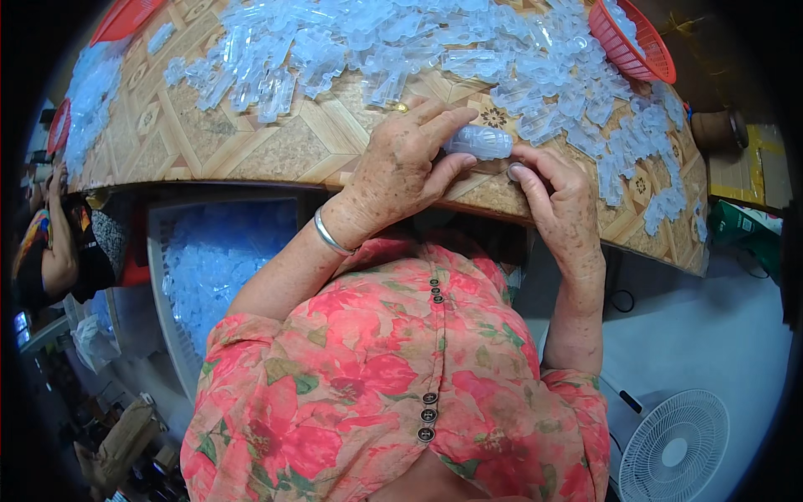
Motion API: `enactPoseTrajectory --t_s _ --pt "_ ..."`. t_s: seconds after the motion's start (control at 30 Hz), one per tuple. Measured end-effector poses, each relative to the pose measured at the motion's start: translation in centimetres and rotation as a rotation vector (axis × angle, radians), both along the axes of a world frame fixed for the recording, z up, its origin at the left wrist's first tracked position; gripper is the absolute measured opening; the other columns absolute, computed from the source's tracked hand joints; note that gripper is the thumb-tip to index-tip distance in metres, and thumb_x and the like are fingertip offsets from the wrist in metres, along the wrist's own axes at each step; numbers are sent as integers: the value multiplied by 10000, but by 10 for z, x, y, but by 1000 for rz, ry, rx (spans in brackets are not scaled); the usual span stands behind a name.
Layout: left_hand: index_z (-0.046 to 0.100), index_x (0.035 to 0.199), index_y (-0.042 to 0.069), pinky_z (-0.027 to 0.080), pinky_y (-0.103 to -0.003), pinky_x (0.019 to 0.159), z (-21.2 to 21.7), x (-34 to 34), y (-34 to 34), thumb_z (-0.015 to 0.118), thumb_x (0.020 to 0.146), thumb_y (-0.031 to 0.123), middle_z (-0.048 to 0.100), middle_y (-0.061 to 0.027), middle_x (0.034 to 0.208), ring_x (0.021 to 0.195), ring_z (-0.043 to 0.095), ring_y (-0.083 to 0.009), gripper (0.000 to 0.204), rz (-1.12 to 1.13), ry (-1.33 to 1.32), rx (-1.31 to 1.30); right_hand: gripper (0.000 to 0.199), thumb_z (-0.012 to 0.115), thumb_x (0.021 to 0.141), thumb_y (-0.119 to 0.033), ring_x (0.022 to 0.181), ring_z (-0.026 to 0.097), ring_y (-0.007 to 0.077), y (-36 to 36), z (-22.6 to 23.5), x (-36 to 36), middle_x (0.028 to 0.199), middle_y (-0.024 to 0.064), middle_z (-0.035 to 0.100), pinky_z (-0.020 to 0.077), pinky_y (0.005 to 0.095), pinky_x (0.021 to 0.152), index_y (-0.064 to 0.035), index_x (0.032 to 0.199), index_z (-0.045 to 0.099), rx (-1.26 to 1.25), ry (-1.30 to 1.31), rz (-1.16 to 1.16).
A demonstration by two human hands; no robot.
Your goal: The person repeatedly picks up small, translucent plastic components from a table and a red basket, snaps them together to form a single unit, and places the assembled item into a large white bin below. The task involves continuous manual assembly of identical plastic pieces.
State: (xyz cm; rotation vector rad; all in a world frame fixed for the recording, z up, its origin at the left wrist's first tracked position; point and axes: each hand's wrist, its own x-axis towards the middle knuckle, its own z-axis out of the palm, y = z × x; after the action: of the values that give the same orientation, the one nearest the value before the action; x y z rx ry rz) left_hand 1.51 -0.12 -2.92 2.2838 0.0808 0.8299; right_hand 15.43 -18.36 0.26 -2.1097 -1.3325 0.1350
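Between my two hands, just above the table's near edge, is a clear bluish plastic piece (483, 142), short and rounded at its right end. My left hand (410, 155) grips its left end, thumb below and fingers over the top. At its right end, the bent fingers of my right hand (552, 188) come close, thumb and forefinger curled near each other. Whether the right hand pinches anything small is hidden. A broad heap of similar clear plastic pieces (368, 42) covers the far part of the patterned table (251, 155), spreading down its right side.
A red plastic basket (640, 42) stands at the far right, another red basket (125, 17) at the far left. Below the table on the left is a white crate (161, 276) full of plastic pieces. A white fan (673, 452) stands lower right. A co-worker's arm (58, 234) shows at left.
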Motion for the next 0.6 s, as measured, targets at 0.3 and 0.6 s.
enactPoseTrajectory --t_s 0.3,0.6 --pt "622 1282 61 497 -395 768 2 0 -1 790 752 89 666 -137 1009 873 602 -312 557 8 15 10 185 755 826 -149 749 617 225 -6 4 -5 873 66 658 446 369 754 -66 983 701 -41 -116 -44" --pt "657 1162 39 503 -385 729 0 2 0 797 741 78 666 -139 966 820 616 -313 446 3 -25 -24 255 788 779 -108 912 639 284 19 7 -14 964 101 659 489 387 798 -65 1017 707 234 -138 -19"
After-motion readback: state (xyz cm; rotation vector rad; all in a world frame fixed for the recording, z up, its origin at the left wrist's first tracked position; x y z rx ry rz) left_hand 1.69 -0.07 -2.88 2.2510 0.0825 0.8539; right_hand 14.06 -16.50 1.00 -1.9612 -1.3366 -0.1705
